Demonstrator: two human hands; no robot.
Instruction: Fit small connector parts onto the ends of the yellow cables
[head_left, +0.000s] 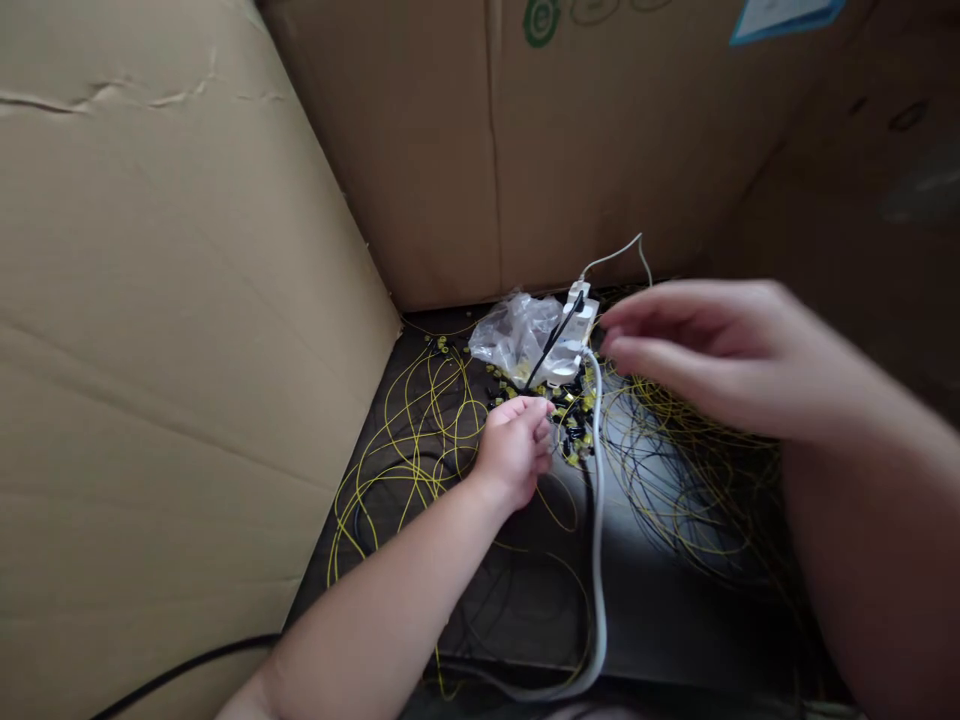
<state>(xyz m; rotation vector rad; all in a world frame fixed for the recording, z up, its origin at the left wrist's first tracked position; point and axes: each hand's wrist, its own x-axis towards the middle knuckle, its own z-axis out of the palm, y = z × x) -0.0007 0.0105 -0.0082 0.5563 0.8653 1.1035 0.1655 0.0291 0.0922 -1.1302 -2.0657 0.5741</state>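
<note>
Low in the middle, my left hand (516, 452) is closed, its fingertips pinched at the near edge of a pile of small black and yellow pieces (576, 425). What it holds, if anything, is hidden by the fingers. My right hand (705, 355) is raised to the right of a white power strip (576, 335); it is blurred by motion, with a gap between thumb and fingers and nothing visible in it. A crumpled clear plastic bag (517, 335) lies against the strip. Loops of thin yellow wire (420, 470) spread left of my left hand.
Cardboard walls stand at the left (165, 350) and back (600, 150). A thick tangle of yellow and black wires (690, 480) lies under my right hand. The power strip's grey cord (598, 520) runs toward me over the dark surface (660, 600). A black cable (195, 660) crosses the lower left.
</note>
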